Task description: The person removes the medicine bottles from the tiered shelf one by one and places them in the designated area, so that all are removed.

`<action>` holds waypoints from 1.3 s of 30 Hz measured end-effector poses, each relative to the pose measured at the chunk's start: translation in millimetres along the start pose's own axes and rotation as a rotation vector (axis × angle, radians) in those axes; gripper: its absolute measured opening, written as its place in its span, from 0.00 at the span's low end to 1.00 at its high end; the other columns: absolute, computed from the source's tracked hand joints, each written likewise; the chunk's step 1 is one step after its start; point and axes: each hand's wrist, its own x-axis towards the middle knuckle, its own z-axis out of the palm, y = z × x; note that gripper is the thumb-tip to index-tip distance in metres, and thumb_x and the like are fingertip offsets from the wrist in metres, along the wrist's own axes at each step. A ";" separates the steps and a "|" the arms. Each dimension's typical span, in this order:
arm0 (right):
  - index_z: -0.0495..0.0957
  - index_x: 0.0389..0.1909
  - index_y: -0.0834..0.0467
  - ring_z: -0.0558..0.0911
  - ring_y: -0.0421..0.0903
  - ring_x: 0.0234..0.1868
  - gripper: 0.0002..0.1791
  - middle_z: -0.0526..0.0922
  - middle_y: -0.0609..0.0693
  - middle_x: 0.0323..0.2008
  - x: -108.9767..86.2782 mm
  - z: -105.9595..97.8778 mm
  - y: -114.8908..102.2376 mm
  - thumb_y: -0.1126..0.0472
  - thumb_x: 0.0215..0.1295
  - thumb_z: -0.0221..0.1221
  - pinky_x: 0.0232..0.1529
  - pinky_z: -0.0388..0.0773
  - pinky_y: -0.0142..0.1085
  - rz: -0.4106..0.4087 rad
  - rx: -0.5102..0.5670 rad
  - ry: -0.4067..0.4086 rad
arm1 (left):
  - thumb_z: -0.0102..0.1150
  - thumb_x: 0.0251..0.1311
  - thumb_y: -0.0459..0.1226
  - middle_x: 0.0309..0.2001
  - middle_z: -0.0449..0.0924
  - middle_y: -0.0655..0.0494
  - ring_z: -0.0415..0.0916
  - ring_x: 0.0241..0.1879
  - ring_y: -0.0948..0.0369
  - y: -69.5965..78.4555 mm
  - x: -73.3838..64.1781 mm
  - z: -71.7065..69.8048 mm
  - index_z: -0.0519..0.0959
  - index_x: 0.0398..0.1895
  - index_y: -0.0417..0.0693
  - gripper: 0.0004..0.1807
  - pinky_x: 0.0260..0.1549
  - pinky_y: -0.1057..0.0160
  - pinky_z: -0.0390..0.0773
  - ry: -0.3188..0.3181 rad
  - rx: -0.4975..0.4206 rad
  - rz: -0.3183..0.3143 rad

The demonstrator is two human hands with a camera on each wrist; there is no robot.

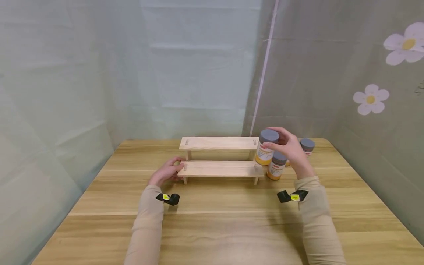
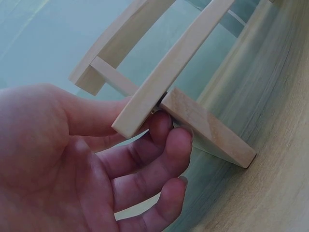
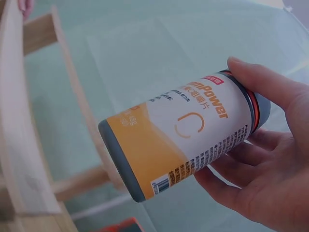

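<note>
A two-tier wooden rack [image 1: 220, 168] stands on the table. At the left end of its lower shelf, my left hand [image 1: 169, 171] pinches the board, with the thumb above and curled fingers below, beside the leg [image 2: 207, 125]. My right hand [image 1: 293, 151] grips a vitamin tablet bottle [image 3: 178, 135] near its grey lid. That bottle is raised by the rack's right end, tilted in the right wrist view, and its label is white and orange. Below and just right of it, a similar bottle [image 1: 276, 168] stands on the table.
Another grey-lidded bottle [image 1: 307, 145] stands behind my right hand, and one more is mostly hidden by that hand. The wood-grain table [image 1: 218, 224] reaches back to a pale curtain [image 1: 198, 73]. A flower-patterned curtain [image 1: 331, 92] hangs on the right.
</note>
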 end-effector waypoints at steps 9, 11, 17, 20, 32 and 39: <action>0.70 0.62 0.50 0.77 0.32 0.46 0.28 0.77 0.32 0.46 -12.0 -30.2 1.9 0.57 0.62 0.65 0.44 0.74 0.22 -0.002 -0.013 0.167 | 0.40 0.75 0.40 0.56 0.69 0.31 0.78 0.34 0.62 0.8 -3.3 -2.1 0.57 0.68 0.40 0.23 0.35 0.62 0.78 0.003 0.009 -0.007; 0.71 0.61 0.49 0.76 0.33 0.46 0.26 0.76 0.32 0.46 -14.1 -36.1 3.3 0.58 0.62 0.65 0.44 0.73 0.21 -0.004 0.017 0.193 | 0.40 0.75 0.40 0.55 0.70 0.32 0.78 0.33 0.63 0.7 -4.1 -2.5 0.57 0.68 0.39 0.24 0.34 0.62 0.78 0.003 0.015 -0.001; 0.68 0.56 0.43 0.74 0.34 0.46 0.25 0.78 0.31 0.43 -20.2 -51.7 7.7 0.59 0.60 0.66 0.43 0.70 0.22 0.048 0.124 0.264 | 0.41 0.75 0.40 0.51 0.73 0.35 0.77 0.31 0.64 -0.9 -6.6 -3.4 0.58 0.67 0.39 0.24 0.33 0.63 0.78 0.009 0.008 0.003; 0.69 0.53 0.44 0.75 0.33 0.45 0.24 0.80 0.31 0.41 -22.6 -57.2 12.4 0.61 0.59 0.67 0.43 0.70 0.21 0.036 0.178 0.291 | 0.41 0.75 0.41 0.52 0.72 0.35 0.77 0.31 0.63 -2.3 -7.4 -4.4 0.57 0.68 0.39 0.24 0.33 0.63 0.78 0.003 -0.002 -0.005; 0.73 0.57 0.52 0.76 0.28 0.45 0.25 0.79 0.31 0.44 -29.2 -78.0 45.3 0.66 0.59 0.66 0.45 0.67 0.21 -0.002 0.177 0.245 | 0.42 0.75 0.41 0.46 0.77 0.41 0.78 0.30 0.64 -3.0 -12.1 -6.6 0.57 0.68 0.38 0.25 0.33 0.62 0.78 0.003 0.001 0.000; 0.68 0.65 0.52 0.73 0.28 0.48 0.32 0.71 0.28 0.47 -26.6 -84.5 59.6 0.55 0.61 0.66 0.50 0.64 0.28 0.122 -0.109 0.129 | 0.41 0.75 0.41 0.44 0.76 0.44 0.78 0.30 0.64 -4.0 -12.7 -9.4 0.56 0.69 0.39 0.25 0.34 0.62 0.78 -0.003 -0.013 -0.004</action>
